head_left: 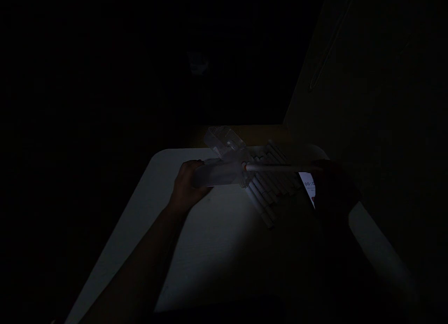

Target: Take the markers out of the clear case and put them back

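Note:
Wrapped around a clear plastic case (217, 173), my left hand (185, 184) holds it lying sideways just above the table. The case's see-through lid (224, 140) is flipped back, and its mouth faces right. My right hand (334, 184), almost lost in shadow, grips the far end of a pale marker pen (280, 167) held level. That marker's orange-tinted tip end is at the mouth of the case; I cannot tell whether it is inside. Under it lie several pale markers (261, 200) side by side on the table.
A white table (206, 240) with rounded corners carries everything. A lit phone (308, 186) showing timer digits lies partly beneath my right hand. To the right rises a dark wall (385, 81) with a hanging cord (324, 63). Most of the room is too dark to see.

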Demonstrator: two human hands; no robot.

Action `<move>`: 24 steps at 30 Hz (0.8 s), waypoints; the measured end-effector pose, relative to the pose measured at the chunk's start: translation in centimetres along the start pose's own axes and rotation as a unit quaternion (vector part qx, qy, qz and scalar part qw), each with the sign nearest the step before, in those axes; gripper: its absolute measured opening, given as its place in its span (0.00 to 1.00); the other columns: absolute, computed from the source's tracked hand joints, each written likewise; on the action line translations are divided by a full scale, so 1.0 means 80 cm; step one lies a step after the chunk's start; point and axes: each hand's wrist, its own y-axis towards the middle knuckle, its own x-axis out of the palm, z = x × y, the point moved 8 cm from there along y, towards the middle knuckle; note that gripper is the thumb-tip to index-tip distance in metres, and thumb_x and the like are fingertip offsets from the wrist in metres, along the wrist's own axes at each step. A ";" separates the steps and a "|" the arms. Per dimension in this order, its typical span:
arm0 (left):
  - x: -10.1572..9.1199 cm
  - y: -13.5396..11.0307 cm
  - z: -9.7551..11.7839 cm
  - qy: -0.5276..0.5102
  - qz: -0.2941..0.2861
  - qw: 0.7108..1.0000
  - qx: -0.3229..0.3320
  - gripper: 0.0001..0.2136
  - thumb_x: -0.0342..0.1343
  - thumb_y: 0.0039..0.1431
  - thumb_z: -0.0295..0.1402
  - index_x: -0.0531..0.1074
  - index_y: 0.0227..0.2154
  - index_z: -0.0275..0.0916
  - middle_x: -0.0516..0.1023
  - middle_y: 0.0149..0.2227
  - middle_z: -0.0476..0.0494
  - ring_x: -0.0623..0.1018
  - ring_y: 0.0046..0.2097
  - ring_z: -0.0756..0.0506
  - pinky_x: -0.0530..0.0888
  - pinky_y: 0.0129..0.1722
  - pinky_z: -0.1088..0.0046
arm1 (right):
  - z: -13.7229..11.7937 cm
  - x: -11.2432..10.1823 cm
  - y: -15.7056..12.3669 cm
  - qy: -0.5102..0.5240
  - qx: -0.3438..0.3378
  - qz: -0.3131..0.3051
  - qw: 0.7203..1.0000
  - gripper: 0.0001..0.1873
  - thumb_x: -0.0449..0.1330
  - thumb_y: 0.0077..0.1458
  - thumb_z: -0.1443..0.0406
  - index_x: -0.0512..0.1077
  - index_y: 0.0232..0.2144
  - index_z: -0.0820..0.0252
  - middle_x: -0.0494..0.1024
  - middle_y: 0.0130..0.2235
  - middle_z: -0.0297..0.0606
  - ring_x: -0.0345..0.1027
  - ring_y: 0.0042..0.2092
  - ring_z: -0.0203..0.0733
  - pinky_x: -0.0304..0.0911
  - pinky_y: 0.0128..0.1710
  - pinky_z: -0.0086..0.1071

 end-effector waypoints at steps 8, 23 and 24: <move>0.004 0.001 0.001 0.003 -0.011 1.000 0.001 0.29 0.63 0.42 0.41 0.62 0.48 0.41 0.68 0.48 0.41 0.70 0.49 0.41 0.70 0.48 0.62 | -0.008 0.024 -0.004 -0.021 -0.018 -0.035 0.999 0.20 0.45 0.59 0.56 0.72 0.44 0.56 0.74 0.45 0.41 0.68 0.47 0.42 0.62 0.46 0.37; 0.003 0.004 0.012 -0.014 -0.027 1.000 0.008 0.28 0.62 0.43 0.41 0.62 0.49 0.42 0.68 0.48 0.41 0.70 0.50 0.41 0.69 0.49 0.62 | -0.025 0.067 -0.019 0.061 -0.050 -0.127 0.989 0.18 0.47 0.58 0.58 0.71 0.45 0.54 0.74 0.46 0.37 0.68 0.48 0.39 0.65 0.48 0.35; 0.003 0.003 0.011 -0.014 -0.027 1.000 0.008 0.28 0.62 0.43 0.40 0.62 0.49 0.42 0.68 0.48 0.41 0.70 0.50 0.41 0.69 0.49 0.62 | -0.026 0.071 -0.020 0.063 -0.049 -0.134 0.988 0.18 0.47 0.59 0.58 0.70 0.45 0.54 0.74 0.46 0.37 0.68 0.48 0.39 0.65 0.48 0.35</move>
